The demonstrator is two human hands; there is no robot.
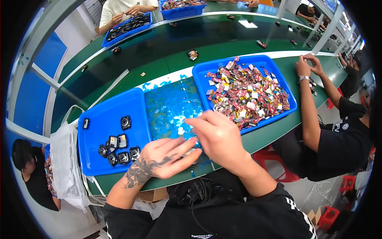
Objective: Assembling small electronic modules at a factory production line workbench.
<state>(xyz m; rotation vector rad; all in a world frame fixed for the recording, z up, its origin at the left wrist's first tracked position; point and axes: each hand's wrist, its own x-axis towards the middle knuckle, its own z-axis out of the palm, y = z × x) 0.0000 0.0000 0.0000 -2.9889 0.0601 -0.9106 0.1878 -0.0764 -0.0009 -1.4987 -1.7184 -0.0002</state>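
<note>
My left hand [167, 157], tattooed at the wrist, reaches in from the left with its fingers bent around something small and greyish that I cannot make out. Close above its fingertips, my right hand [221, 135] is closed in a pinch; what sits in it is too small to name. Below both hands, small blue film pieces [173, 103] lie scattered over the green table. To the left stands a blue tray [93, 139] with several black round-faced watch-like cases [123, 157]. At the right, another blue tray [251, 130] is heaped with small red circuit boards with wires and parts [248, 93].
A green conveyor belt [159, 47] runs behind the table, carrying scattered small parts. A co-worker's hands [308, 67] are at the right; another person sits across by a tray of black parts [129, 28]. Grey metal posts [43, 75] and white foam sheets [65, 159] stand at the left.
</note>
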